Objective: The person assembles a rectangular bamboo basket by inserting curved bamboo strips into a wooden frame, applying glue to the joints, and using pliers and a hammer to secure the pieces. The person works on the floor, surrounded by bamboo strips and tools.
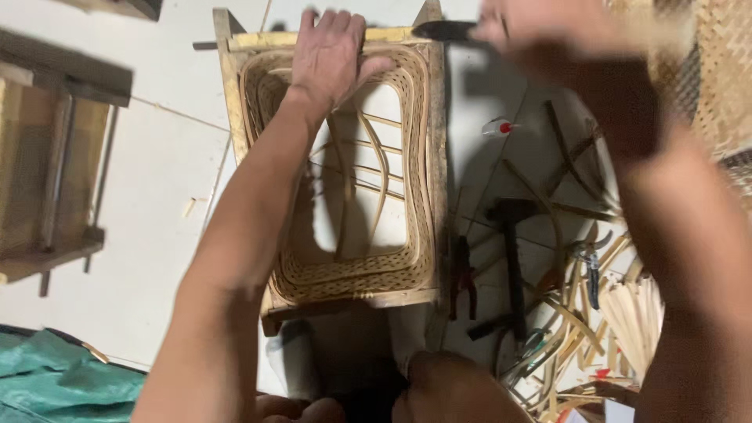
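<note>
A square wooden frame (pixel 232 102) with a woven rattan rim (pixel 352 274) stands on the white floor between my knees. My left hand (pixel 333 51) lies flat on the frame's far edge, fingers over the top rail. My right hand (pixel 540 31), blurred by motion, grips a dark tool (pixel 445 31) whose tip points at the frame's far right corner. Loose cane strands (pixel 374 168) cross the open middle of the frame.
A hammer (pixel 513 258), pliers (pixel 464 274), cutters (pixel 591 262) and bamboo strips (pixel 627 313) lie on the floor at right. A wooden stool (pixel 47 180) stands at left, green cloth (pixel 55 380) at bottom left, woven matting (pixel 724 70) at top right.
</note>
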